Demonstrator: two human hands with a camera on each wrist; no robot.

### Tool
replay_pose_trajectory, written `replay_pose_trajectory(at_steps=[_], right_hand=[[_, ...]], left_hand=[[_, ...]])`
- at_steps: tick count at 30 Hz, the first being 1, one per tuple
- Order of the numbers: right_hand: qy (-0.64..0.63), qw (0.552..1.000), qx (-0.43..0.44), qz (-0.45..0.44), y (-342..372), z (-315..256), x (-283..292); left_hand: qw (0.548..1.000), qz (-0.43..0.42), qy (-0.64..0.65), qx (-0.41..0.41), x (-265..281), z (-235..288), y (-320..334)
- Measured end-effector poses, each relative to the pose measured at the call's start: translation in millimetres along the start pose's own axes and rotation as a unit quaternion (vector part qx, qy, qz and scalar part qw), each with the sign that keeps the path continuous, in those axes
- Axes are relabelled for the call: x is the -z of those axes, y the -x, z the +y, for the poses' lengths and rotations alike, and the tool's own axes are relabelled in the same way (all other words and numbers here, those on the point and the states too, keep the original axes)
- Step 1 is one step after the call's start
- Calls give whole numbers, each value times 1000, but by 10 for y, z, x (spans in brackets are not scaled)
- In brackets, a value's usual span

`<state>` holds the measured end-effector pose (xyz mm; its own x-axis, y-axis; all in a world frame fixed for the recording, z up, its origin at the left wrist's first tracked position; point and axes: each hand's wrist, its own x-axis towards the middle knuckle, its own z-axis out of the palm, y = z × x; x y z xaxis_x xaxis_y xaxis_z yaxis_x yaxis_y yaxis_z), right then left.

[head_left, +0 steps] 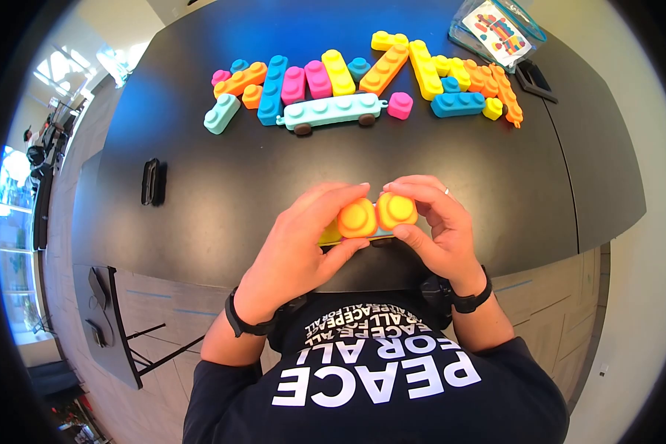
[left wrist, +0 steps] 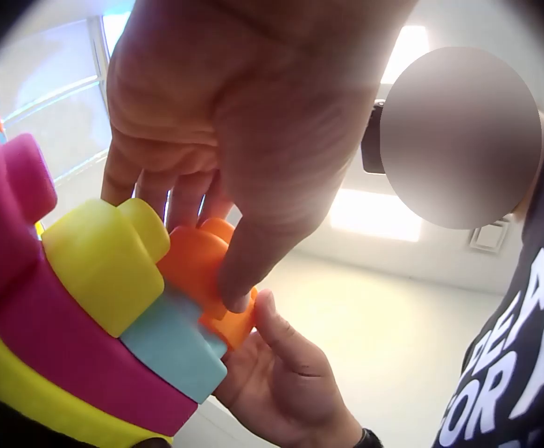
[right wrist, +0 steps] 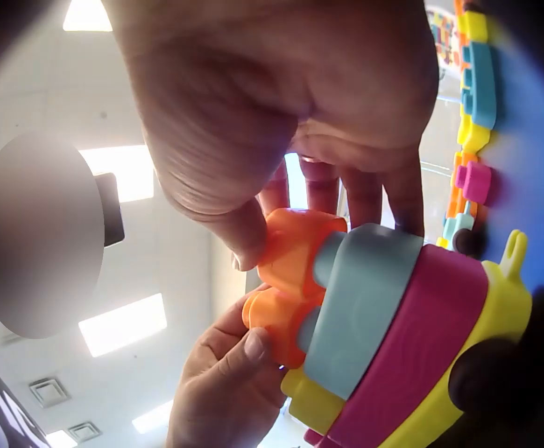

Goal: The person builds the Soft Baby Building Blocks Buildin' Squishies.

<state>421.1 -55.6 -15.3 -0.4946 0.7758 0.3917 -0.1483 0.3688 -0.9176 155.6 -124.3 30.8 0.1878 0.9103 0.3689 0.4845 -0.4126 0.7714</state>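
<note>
Two orange blocks (head_left: 357, 217) stand side by side, studs up, on a grey-blue block (right wrist: 370, 285). Below that are a magenta block (right wrist: 421, 341) and a yellow wheeled base (right wrist: 507, 313) with a hooked end. My left hand (head_left: 292, 233) pinches one orange block between thumb and fingers. The other orange block (right wrist: 300, 247) is pinched by my right hand (head_left: 444, 229). Beside the grey-blue block sits a yellow block (left wrist: 108, 266), and a further magenta block (left wrist: 6, 219) shows at the left edge of the left wrist view. In the head view my hands hide most of this stack.
Across the far side of the table lie many coloured blocks, among them a mint wheeled base (head_left: 331, 109) and a pink block (head_left: 400, 105). A clear pouch (head_left: 499, 33) with a printed card stands behind them. Black objects lie at left (head_left: 152, 182) and right (head_left: 534, 81).
</note>
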Motion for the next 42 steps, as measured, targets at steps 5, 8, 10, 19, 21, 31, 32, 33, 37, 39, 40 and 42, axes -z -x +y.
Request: replay_pose_trajectory(at_steps=[5, 8, 10, 19, 21, 31, 32, 33, 37, 39, 40, 42], right_hand=[[-14, 1000, 1, 18, 26, 17, -21], [-16, 1000, 9, 10, 44, 60, -26], [-13, 1000, 15, 6, 60, 94, -27], [-47, 999, 8, 8, 110, 215, -81], [-56, 998, 10, 5, 117, 238, -96], [-75, 996, 39, 16, 166, 397, -208], [-73, 996, 39, 20, 174, 403, -223], [-70, 997, 38, 24, 179, 405, -230], [-58, 998, 30, 18, 181, 405, -222], [-66, 997, 27, 17, 170, 397, -245], [-63, 997, 28, 17, 166, 397, -254], [-59, 998, 33, 16, 155, 401, -276]], left_hand=[[1000, -6, 3, -15, -90, -54, -22], [1000, -12, 22, -1, -116, -49, -33], [1000, -14, 24, -1, -135, -62, -30], [999, -11, 30, 13, -150, -71, -21], [999, -10, 30, 15, -150, -78, -15], [999, 6, 48, 13, -160, -153, 26], [999, 6, 47, 17, -156, -154, 28], [999, 7, 50, 15, -153, -163, 30], [998, 4, 57, 9, -135, -209, 36], [998, 2, 54, 7, -122, -223, 43], [999, 2, 52, 8, -116, -233, 52], [999, 0, 38, 8, -91, -244, 61]])
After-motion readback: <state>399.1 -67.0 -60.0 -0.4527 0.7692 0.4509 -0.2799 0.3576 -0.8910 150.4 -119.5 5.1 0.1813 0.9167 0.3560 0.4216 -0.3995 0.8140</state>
